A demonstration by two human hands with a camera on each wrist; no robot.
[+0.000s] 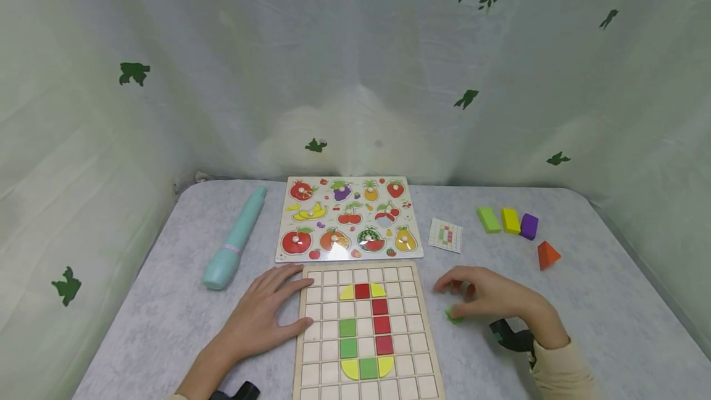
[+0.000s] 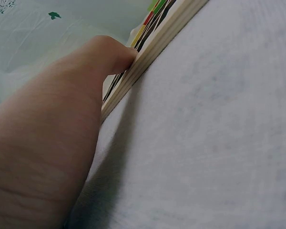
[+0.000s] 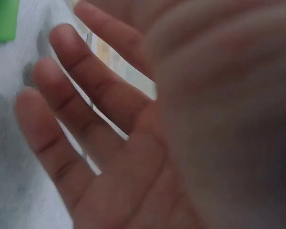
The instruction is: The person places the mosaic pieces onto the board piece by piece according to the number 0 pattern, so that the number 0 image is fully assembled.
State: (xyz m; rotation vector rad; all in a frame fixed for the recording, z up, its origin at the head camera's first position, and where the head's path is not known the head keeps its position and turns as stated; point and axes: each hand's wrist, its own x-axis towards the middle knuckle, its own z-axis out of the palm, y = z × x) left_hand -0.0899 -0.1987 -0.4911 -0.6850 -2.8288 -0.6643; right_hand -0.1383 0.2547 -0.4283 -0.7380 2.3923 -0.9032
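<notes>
A wooden grid board (image 1: pixel 410 323) lies in front of me, with red squares (image 1: pixel 381 325), green squares (image 1: pixel 348 347) and yellow rounded pieces (image 1: pixel 349 369) on its cells. My left hand (image 1: pixel 258 315) rests along the board's left side, fingers spread, fingertips and thumb at the rim. In the left wrist view the thumb (image 2: pixel 119 56) touches the board's edge. To the board's right, my right hand (image 1: pixel 489 294) hovers low with loosely bent fingers. A small green piece (image 1: pixel 453 317) shows below its thumb; whether they touch is unclear. The right wrist view shows spread fingers (image 3: pixel 105 93) holding nothing visible.
Behind the board lies a fruit puzzle (image 1: pixel 333 208), with a small pattern card (image 1: pixel 445 235) to its right. Lime (image 1: pixel 489 220), yellow (image 1: pixel 510 220) and purple (image 1: pixel 529 226) blocks and an orange triangular block (image 1: pixel 548 255) lie farther right. A turquoise tapered object (image 1: pixel 236 239) lies at left.
</notes>
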